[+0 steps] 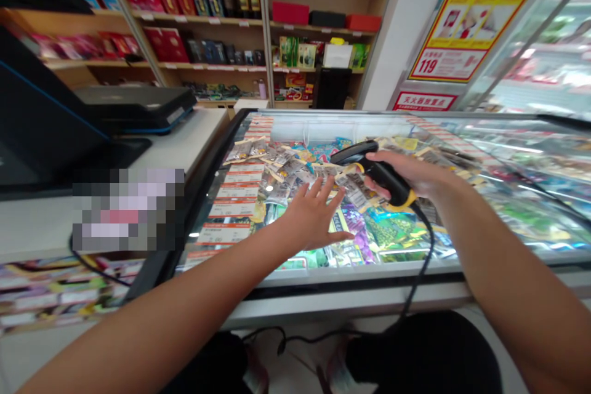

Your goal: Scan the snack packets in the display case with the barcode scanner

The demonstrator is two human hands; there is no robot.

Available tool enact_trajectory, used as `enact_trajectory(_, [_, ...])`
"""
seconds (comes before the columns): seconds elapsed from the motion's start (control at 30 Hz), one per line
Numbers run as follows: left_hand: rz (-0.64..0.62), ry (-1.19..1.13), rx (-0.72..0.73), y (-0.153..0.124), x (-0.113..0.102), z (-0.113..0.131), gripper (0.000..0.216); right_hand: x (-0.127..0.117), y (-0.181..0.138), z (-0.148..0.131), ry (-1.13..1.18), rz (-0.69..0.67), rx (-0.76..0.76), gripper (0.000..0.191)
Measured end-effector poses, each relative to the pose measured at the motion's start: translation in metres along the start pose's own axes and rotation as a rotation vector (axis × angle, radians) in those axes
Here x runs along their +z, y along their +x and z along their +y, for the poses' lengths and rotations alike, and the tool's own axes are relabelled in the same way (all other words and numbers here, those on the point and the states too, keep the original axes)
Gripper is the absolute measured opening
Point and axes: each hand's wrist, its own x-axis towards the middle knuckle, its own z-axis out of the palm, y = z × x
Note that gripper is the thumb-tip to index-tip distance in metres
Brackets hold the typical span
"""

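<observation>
Nearest, the left hand (314, 215) lies flat, fingers spread, on the freezer's glass lid (415, 252). Just beyond, the right hand (406, 175) wraps around a black barcode scanner (369, 163), its cord (427, 252) dropping over the near edge. Packets (277, 166) beneath blur together.

Left hand (314, 215) flat, fingers spread; right hand (413, 175) in closed grip.

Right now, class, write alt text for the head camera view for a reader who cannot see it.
The right hand holds a black and yellow barcode scanner over a pile of small snack packets on a glass-topped chest freezer, while the left hand lies flat and open beside them. Behind stand a checkout counter and shop shelves.
</observation>
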Motion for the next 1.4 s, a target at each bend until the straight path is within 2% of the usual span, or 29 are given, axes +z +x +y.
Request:
enact_trajectory(0.1, [-0.012,0.003,-0.016,0.000,-0.001,0.006,0.099,0.004,0.000,-0.003,0.046,-0.064,0.059,0.065])
enact_trajectory(0.2, [-0.004,0.001,-0.012,0.000,-0.002,0.007,0.099,0.007,0.003,-0.002,0.212,-0.013,0.092,0.056])
enact_trajectory(0.3, [-0.003,0.026,-0.018,-0.001,-0.002,0.008,0.100,0.008,0.009,0.002,0.382,-0.020,0.113,0.045])
enact_trajectory(0.47, [-0.009,0.058,-0.054,-0.001,-0.002,0.013,0.102,0.006,0.012,0.004,0.494,-0.016,0.090,0.042])
enact_trajectory(0.57, [0.011,0.073,-0.133,0.004,0.000,0.007,0.102,0.005,0.009,-0.001,0.544,0.071,0.052,0.039])
enact_trajectory(0.7, [0.016,0.096,-0.225,0.010,0.001,-0.017,0.096,-0.001,0.004,-0.003,0.564,0.146,-0.007,0.037])
enact_trajectory(0.77, [0.058,0.104,-0.191,0.010,0.000,-0.024,0.091,-0.004,0.002,-0.001,0.519,0.173,-0.054,0.035])
enact_trajectory(0.83, [0.099,0.083,-0.069,0.009,-0.002,-0.023,0.087,-0.006,0.000,0.001,0.472,0.167,-0.091,0.033])
enact_trajectory(0.93, [0.076,-0.006,0.161,0.008,-0.001,-0.006,0.087,-0.007,-0.003,0.001,0.427,0.089,-0.064,0.033])
enact_trajectory(1.0, [0.047,-0.053,0.222,0.008,0.001,0.006,0.090,-0.007,-0.004,0.000,0.416,0.040,-0.018,0.033])
enact_trajectory(1.13, [0.022,-0.100,0.205,0.010,0.003,0.018,0.094,-0.005,-0.006,0.002,0.471,0.009,0.023,0.036])
enact_trajectory(1.4, [-0.007,-0.119,0.191,0.008,0.002,0.019,0.101,-0.006,-0.018,0.014,0.524,-0.046,-0.029,0.047])
